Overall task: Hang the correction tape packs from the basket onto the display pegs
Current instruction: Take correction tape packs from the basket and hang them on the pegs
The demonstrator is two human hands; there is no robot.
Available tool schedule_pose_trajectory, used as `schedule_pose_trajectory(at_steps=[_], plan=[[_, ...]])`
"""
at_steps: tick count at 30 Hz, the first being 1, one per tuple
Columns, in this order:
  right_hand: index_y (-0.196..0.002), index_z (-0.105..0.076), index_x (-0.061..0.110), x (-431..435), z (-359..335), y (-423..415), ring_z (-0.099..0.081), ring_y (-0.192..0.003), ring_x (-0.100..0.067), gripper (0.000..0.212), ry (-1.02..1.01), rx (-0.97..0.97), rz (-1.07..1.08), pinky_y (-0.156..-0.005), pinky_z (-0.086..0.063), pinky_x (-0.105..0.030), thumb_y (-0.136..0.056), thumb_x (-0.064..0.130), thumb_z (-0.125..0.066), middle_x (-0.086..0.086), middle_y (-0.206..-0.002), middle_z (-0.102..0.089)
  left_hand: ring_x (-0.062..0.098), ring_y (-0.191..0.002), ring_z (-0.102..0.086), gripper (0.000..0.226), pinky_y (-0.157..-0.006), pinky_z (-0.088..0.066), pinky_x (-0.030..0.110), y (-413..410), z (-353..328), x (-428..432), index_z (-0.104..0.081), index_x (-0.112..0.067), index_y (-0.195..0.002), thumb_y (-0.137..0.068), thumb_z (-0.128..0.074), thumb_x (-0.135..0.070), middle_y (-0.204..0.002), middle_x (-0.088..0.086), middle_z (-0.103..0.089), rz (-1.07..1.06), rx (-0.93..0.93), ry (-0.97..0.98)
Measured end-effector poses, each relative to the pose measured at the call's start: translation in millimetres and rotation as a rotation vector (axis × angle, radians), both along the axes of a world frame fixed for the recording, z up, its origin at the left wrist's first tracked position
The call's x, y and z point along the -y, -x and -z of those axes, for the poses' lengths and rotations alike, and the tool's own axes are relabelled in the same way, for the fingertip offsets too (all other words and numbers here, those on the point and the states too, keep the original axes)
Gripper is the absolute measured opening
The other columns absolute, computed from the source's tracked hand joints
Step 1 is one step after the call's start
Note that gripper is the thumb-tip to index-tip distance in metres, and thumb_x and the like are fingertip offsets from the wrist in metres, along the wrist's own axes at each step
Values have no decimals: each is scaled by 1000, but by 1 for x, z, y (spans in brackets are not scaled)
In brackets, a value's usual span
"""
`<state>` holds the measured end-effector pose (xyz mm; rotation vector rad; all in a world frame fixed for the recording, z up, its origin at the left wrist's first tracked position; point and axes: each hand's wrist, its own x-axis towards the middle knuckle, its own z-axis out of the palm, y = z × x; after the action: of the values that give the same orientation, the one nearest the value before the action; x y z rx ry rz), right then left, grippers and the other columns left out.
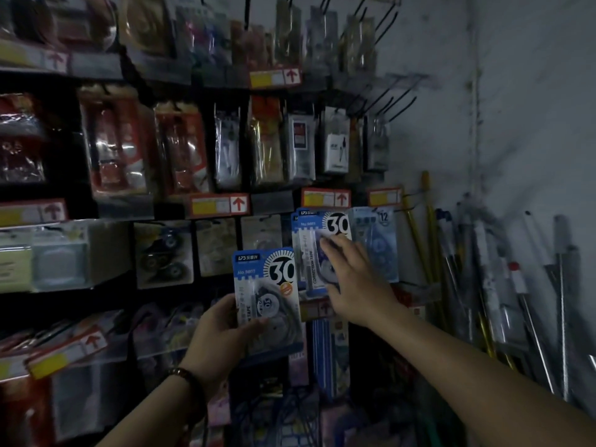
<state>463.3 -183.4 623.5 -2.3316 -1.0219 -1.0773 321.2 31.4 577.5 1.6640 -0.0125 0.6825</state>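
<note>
One correction tape pack (blue-white card, big "30") is gripped upright in the left hand. Two hanging packs overlap just beside it; the right hand lays straight fingers on them.

Count log, head cam, dim light.
Hands: 2, the left hand and the right hand.
Blue "30" tape packs: 3 I can confirm. 1 loose pack is in the left hand. 2 hung packs are stacked on the display, going by 2 offset headers; any more behind, can't tell.
Pale "12" pack: 1.
Red-arrow price tags: 6 min.
Big red blister packs: 2, side by side.
Bracelet: 1.
Poles by the wall: many, too blurred for an exact no.
</note>
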Motion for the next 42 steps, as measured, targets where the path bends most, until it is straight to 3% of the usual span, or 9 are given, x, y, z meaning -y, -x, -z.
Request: schedule_pose_trajectory(at_steps=[5,8,16,19,22,26,36,42], plan=[[-168,-11,20,-6,-12,-10,-8,-151,-17,90,-3,-76,54,-120,-37,-43,-95,18,-64,14,-166,-1,15,-99,-79,30,-84,-64,34,2,-10,7,-71,-24,-115,-94,-74,-3,-106,-6,-82,-3,1,-52],[-168,-10,22,-7,-17,-15,-11,-151,-20,93,25,-84,67,-120,-37,-46,-95,20,-67,11,-166,-5,13,-96,-79,29,-80,-65,31,3,-14,9,-70,-24,-113,-93,-74,-4,-105,-8,-82,-5,5,-60],[-168,-13,27,6,-19,-25,-11,-154,-16,93,71,-80,-8,-123,-34,-46,-95,27,-72,14,-167,-9,13,-98,-78,30,-82,-65,31,-1,-12,3,-71,-22,-117,-93,-74,-4,-107,-8,-81,-9,-18,-81],[-167,-16,28,9,-23,-26,-14,-155,-15,92,10,-108,-57,-125,-30,-45,-95,25,-73,15,-166,-14,16,-100,-78,28,-89,-64,39,-3,-11,1,-72,-23,-116,-94,-74,-5,-108,-5,-82,-7,-29,-73],[-167,-14,31,8,-23,-28,-18,-154,-17,93,-64,-122,-26,-122,-35,-48,-95,26,-72,14,-165,-14,18,-103,-78,28,-94,-63,45,-5,-9,-1,-71,-20,-119,-95,-73,-5,-111,-1,-81,-7,-43,-63],[-168,-14,29,11,-18,-27,-17,-153,-15,95,17,-97,-43,-123,-33,-43,-95,32,-74,12,-163,-17,19,-103,-78,28,-96,-62,48,-7,-7,-2,-71,-18,-120,-95,-73,-4,-112,0,-81,-4,-49,-73],[-167,-14,31,7,-20,-29,-19,-151,-17,91,83,-97,-7,-118,-39,-49,-95,34,-70,13,-161,-17,20,-104,-78,30,-96,-62,49,-9,-8,0,-70,-17,-121,-95,-72,-3,-112,1,-81,26,-63,-35],[-166,-13,25,-19,-18,-42,-21,-149,-25,94,136,-95,86,-107,-50,-51,-91,23,-69,7,-166,-12,20,-104,-78,31,-97,-62,47,-11,-8,0,-70,-17,-121,-94,-73,-3,-112,1,-81,27,-57,-23]])
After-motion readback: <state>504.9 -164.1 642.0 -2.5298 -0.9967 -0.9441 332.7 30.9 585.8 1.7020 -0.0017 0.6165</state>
